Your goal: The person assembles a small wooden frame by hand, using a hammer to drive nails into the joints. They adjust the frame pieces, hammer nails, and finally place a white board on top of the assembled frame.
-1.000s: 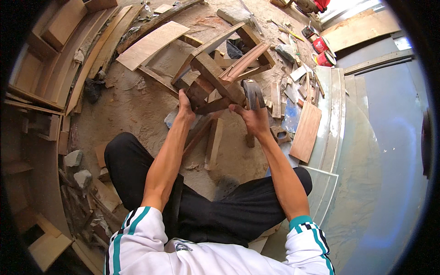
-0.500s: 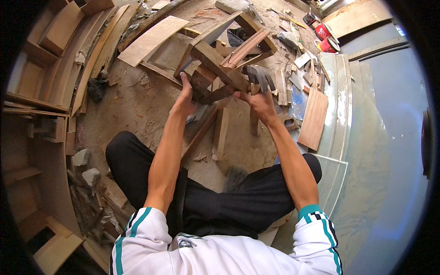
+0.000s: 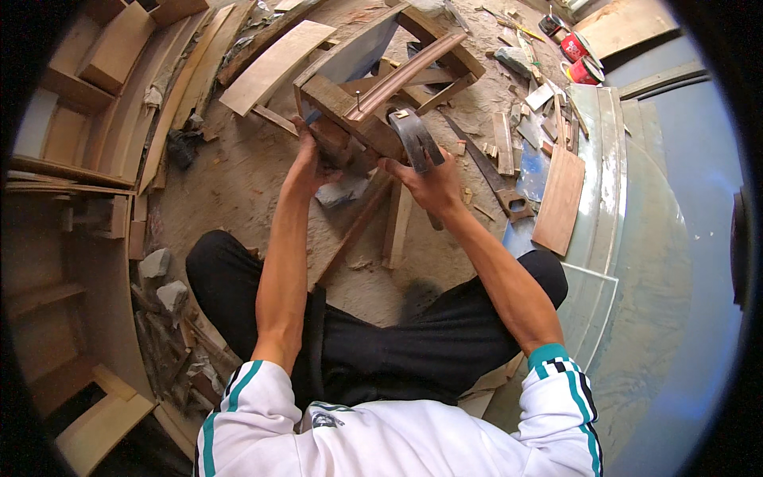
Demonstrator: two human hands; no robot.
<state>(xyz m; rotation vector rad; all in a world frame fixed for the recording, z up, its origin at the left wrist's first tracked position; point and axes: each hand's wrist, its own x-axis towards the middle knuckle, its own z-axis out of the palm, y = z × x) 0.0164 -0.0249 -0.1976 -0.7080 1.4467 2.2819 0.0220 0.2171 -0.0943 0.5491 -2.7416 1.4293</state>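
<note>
My left hand [image 3: 306,167] is closed round the near left end of a wooden frame [image 3: 328,96], its thumb against the side. A hammer [image 3: 415,141] is in my closed right hand [image 3: 435,184], its dark claw head above my fingers and its handle pointing down. My right thumb also touches the frame's near edge. From the frame's near bar a nail [image 3: 358,101] stands upright, next to a reddish moulding strip [image 3: 409,73] that lies across the frame. A stone [image 3: 342,191] and wooden pieces [image 3: 397,225] lie below, partly hidden by the frame.
A handsaw [image 3: 493,175] lies right of the hammer, near a flat board [image 3: 559,204] and glass sheets [image 3: 592,183]. Wood scraps and red tins [image 3: 584,70] are at the far right. Wooden cabinets [image 3: 95,262] and rubble line the left. A thin panel [image 3: 274,67] lies far left.
The frame has turned and tilted in my hands, and its nail now shows. The hammer head has shifted left and nearer. More of the handsaw is visible.
</note>
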